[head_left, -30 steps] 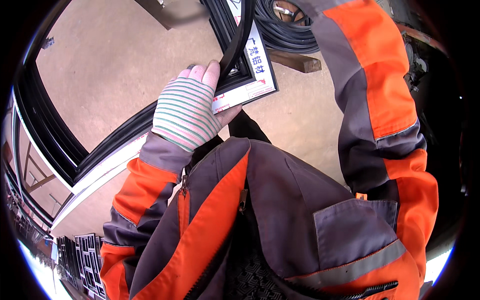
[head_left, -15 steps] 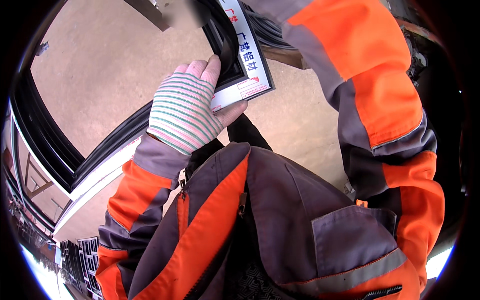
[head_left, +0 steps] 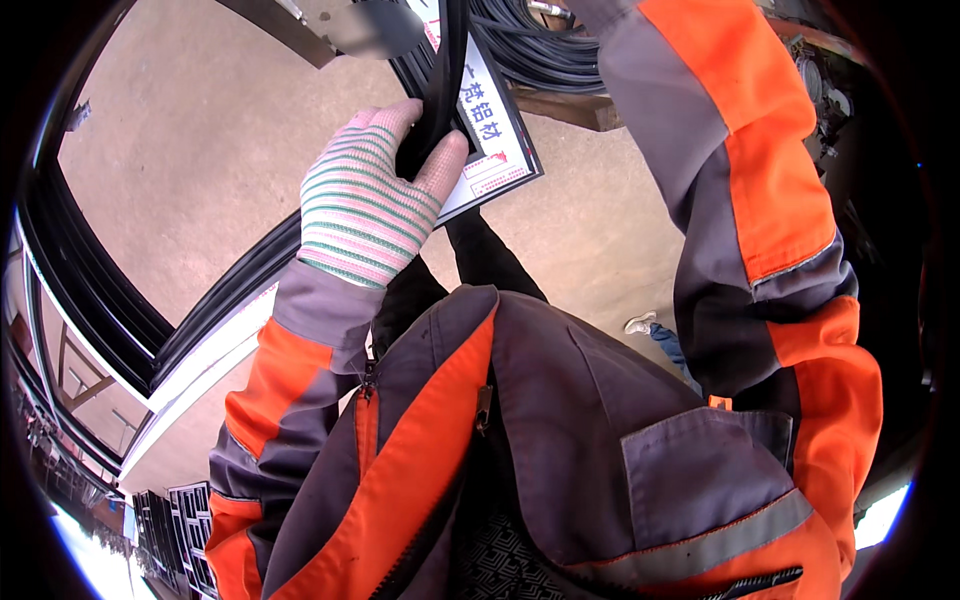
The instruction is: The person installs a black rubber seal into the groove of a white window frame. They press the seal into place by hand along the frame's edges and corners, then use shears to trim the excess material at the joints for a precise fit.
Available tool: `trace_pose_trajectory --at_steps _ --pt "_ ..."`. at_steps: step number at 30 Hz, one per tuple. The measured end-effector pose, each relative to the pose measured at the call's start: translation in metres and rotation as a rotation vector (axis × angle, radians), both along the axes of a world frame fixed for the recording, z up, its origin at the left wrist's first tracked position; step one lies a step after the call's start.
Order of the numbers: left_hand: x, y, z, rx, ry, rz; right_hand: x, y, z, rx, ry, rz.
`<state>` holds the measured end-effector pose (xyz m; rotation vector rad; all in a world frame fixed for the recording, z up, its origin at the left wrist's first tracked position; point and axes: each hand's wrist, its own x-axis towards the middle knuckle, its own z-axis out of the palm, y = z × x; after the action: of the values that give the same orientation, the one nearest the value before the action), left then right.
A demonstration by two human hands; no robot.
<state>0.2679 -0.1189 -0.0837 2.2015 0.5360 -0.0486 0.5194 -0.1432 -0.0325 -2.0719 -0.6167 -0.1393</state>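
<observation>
My left hand (head_left: 362,205), in a pink-and-white knit glove with green stripes, closes its thumb and fingers round a black rubber-like strip (head_left: 450,75). The strip runs up from the grip past the top edge of the picture. Beneath it is the corner of a black window-type frame (head_left: 505,135), its face covered with printed white film. My right arm (head_left: 775,170), in an orange and grey sleeve, reaches up and out at the top, so my right hand is out of sight.
A coil of black strip or cable (head_left: 545,55) lies at the top, beside a wooden block (head_left: 575,108). A dark beam (head_left: 275,28) stands upper left. Another person's white shoe (head_left: 640,322) shows on the floor at right. Several dark frames (head_left: 190,520) stand lower left.
My left hand has lifted off the frame's corner, and its thumb has moved up to close on the black strip. The strip now stands straighter. A shoe has come into view.
</observation>
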Motion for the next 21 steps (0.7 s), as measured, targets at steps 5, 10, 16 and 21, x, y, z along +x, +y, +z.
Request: trace_pose_trajectory --at_steps 5,10,16,21 --pt "-0.008 0.013 0.005 -0.173 0.089 0.115 0.007 -0.034 -0.027 0.147 0.201 0.056" --pt "-0.004 0.031 -0.001 -0.428 0.112 -0.022 0.017 -0.135 -0.061 0.291 0.362 -0.09" --pt "0.015 0.044 0.003 -0.485 0.292 -0.131 0.016 -0.217 -0.105 0.408 0.465 -0.229" --pt "0.013 0.048 -0.006 -0.589 0.29 -0.115 -0.041 -0.19 -0.089 0.518 0.615 -0.216"
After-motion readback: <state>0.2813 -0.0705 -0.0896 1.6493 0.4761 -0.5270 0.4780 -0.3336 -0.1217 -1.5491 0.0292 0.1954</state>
